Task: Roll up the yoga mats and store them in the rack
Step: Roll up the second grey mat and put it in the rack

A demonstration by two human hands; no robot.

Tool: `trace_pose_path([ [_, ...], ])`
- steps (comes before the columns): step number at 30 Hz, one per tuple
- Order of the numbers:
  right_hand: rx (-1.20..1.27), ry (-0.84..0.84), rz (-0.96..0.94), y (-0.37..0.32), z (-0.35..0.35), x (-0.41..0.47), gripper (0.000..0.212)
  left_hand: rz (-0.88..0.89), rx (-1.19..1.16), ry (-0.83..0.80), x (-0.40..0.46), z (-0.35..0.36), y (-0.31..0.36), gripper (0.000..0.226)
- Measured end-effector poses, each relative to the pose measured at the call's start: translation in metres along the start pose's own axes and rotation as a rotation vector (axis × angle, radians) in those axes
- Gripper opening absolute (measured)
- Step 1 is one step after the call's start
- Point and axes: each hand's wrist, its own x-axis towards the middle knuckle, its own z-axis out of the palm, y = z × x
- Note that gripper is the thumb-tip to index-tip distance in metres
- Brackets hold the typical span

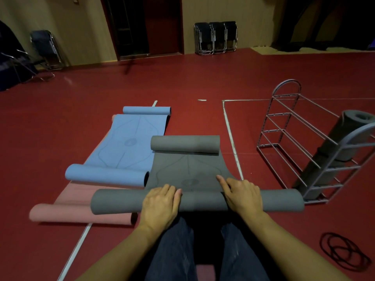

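So both hands are flat on the grey mat (188, 171), palms down on the near roll. Left hand (160, 203) and right hand (242, 196) have their fingers spread loose over the top of it, pressing rather than clamped around anything. The mat lies on the floor right in front of the knees, rolled at the near end, with a second curl at the far end and a flat stretch between.

What I'd worry about: the hands sit close to the middle, and the roll sticks out well past both of them. Push unevenly and one end probably runs ahead, so it cones out and won't sit neatly in the rack (304, 147). That far curl could also be trouble; if it isn't flattened first the two rolls meet and you get a lumpy bundle. And with open palms only, the roll may spring loose the moment pressure comes off.

Room-wise, the left end of the roll overlaps the pink mat (81, 211) and sits just beside the blue mat (121, 147), so drifting left would likely drag those along. The right end is very near the rack's foot, maybe touching, hard to tell. The rack already holds one dark rolled mat (332, 147). Straight ahead the floor is open. Some black bands (345, 252) lie on the floor to the right, well apart from the mat.
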Motion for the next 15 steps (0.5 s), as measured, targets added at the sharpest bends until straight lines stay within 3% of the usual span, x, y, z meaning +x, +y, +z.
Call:
trace_pose_path([
  [5, 0.025, 0.143, -0.176, 0.007, 0.015, -0.019, 0.063, -0.008, 0.029, -0.128, 0.019, 0.0, -0.005, 0.037],
  [8, -0.008, 0.108, -0.248, 0.015, 0.021, -0.034, 0.061, -0.04, 0.076, -0.279, 0.035, 0.0, -0.006, 0.045],
  [11, -0.08, 0.088, -0.201, 0.015, 0.024, -0.027, 0.052, -0.064, 0.093, -0.39, 0.05, 0.005, -0.006, 0.05],
  [15, -0.124, 0.028, -0.194, 0.016, 0.028, -0.005, 0.056, -0.042, 0.106, -0.517, 0.063, 0.012, -0.007, 0.048],
])
